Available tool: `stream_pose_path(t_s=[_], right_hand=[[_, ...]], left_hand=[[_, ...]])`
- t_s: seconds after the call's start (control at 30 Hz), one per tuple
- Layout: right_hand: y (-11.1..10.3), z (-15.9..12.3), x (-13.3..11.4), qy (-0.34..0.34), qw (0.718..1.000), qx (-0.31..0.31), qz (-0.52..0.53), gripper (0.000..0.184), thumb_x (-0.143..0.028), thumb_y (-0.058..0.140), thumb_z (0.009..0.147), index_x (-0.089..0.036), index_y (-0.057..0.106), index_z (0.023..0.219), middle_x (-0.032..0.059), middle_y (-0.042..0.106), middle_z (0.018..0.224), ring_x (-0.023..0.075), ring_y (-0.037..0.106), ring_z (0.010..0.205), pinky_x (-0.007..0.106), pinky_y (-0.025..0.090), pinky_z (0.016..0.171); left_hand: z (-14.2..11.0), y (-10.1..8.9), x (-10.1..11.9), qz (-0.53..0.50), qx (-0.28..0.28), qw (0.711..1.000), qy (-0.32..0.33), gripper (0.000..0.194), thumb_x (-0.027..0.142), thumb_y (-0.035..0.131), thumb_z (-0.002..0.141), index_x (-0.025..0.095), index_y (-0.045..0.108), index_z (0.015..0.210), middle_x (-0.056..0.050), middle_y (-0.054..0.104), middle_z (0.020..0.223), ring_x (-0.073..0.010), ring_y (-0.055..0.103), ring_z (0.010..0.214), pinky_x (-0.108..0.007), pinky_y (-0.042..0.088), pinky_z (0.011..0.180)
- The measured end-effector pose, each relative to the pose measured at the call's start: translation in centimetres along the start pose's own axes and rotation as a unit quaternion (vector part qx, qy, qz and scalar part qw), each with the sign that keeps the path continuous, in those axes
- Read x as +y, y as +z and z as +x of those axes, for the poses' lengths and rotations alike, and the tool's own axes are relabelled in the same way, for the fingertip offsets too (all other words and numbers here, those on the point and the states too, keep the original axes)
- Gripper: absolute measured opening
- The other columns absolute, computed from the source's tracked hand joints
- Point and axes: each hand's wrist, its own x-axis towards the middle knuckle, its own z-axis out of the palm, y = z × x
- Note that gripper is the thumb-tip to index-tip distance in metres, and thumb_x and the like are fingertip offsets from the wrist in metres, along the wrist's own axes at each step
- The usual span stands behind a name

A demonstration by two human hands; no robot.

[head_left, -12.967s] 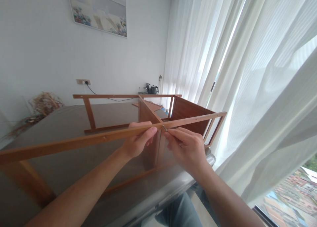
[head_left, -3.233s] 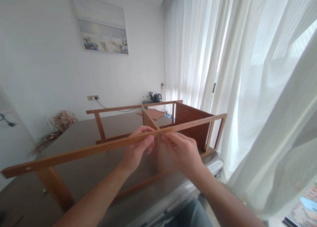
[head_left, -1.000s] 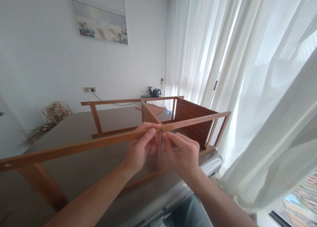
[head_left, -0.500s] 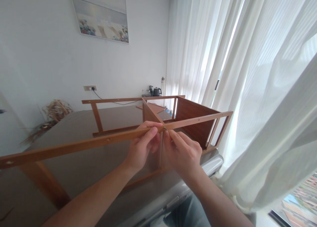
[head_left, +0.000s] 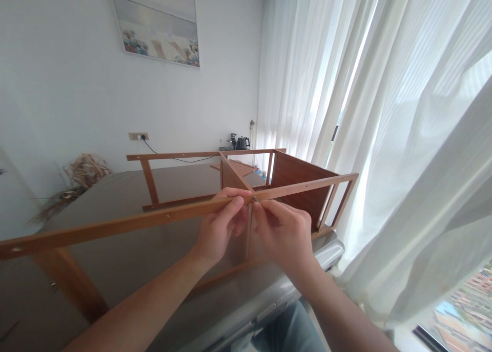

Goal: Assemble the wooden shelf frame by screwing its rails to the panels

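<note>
A brown wooden shelf frame [head_left: 130,222] lies on its side on the grey-brown covered surface. My left hand [head_left: 222,229] is closed round its near rail, thumb on the outer face and fingers over the top, beside the joint with a cross panel [head_left: 233,174]. Just right of it, my right hand [head_left: 286,231] pinches a small metal screw [head_left: 255,199] between thumb and forefinger, its tip against the rail at that joint. The fingers cover most of the screw. Holes show along the rail, and a metal fitting [head_left: 53,285] sits on the near left crosspiece.
A wide wooden panel [head_left: 302,183] closes the frame's right end. Loose wooden pieces [head_left: 240,167] lie beyond it. A black kettle [head_left: 243,142] stands by the far wall, dried plants [head_left: 86,175] at left. White curtains [head_left: 369,137] hang close on the right.
My right hand has turned slightly at the rail, still pinching the screw. My left hand keeps its hold. The view has shifted very little.
</note>
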Motion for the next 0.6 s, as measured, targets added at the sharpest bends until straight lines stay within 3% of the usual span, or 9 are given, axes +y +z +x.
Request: stream_pose_path(t_s=[0.1,0.2,0.3,0.43,0.6], right_hand=[[0.13,-0.14,-0.3,0.06,0.998,-0.006,0.025,0.027,-0.028,0.059,0.099,-0.021,0.07,0.076,-0.0019,0.067,0.059,0.0107,0.061,0.052,0.022,0.041,0.055],[0.35,-0.24,-0.33,0.076,0.997,0.005,0.024,0.025,-0.03,0.058,0.099,-0.021,0.072,0.081,-0.0014,0.069,0.062,0.0116,0.064,0.054,0.023,0.042,0.056],[0.23,-0.26,-0.14,0.046,0.999,0.006,-0.009,0.03,-0.031,0.058,0.1,-0.02,0.07,0.074,-0.0008,0.066,0.06,0.0113,0.06,0.053,0.023,0.039,0.056],[0.0,-0.33,0.05,-0.005,0.994,-0.011,-0.109,0.046,-0.031,0.052,0.103,-0.02,0.054,0.058,-0.0015,0.054,0.052,0.0098,0.048,0.047,0.026,0.03,0.052],[0.56,-0.52,-0.33,0.008,0.993,-0.005,-0.121,0.048,-0.031,0.049,0.103,-0.021,0.045,0.057,-0.0032,0.047,0.048,0.0084,0.04,0.042,0.027,0.025,0.05]], left_hand=[[-0.02,0.02,0.02,0.001,-0.003,1.0,0.003,0.019,0.038,0.065,0.097,0.021,0.069,0.105,0.004,0.056,0.064,-0.0069,0.046,0.049,-0.016,0.037,0.043],[-0.04,0.04,0.06,0.004,-0.004,1.0,0.002,0.019,0.038,0.065,0.097,0.021,0.07,0.105,0.004,0.056,0.064,-0.0069,0.047,0.049,-0.016,0.037,0.043],[-0.05,0.02,0.09,0.01,-0.004,1.0,0.001,0.02,0.038,0.064,0.097,0.022,0.07,0.106,0.004,0.057,0.065,-0.0067,0.047,0.049,-0.017,0.037,0.044],[-0.04,-0.04,0.02,0.014,-0.004,1.0,0.001,0.02,0.039,0.065,0.097,0.022,0.07,0.106,0.004,0.058,0.065,-0.0064,0.046,0.048,-0.017,0.037,0.044],[-0.13,-0.09,-0.09,0.006,0.005,1.0,-0.01,0.019,0.038,0.065,0.097,0.023,0.069,0.107,0.004,0.059,0.064,-0.0072,0.048,0.05,-0.017,0.037,0.045]])
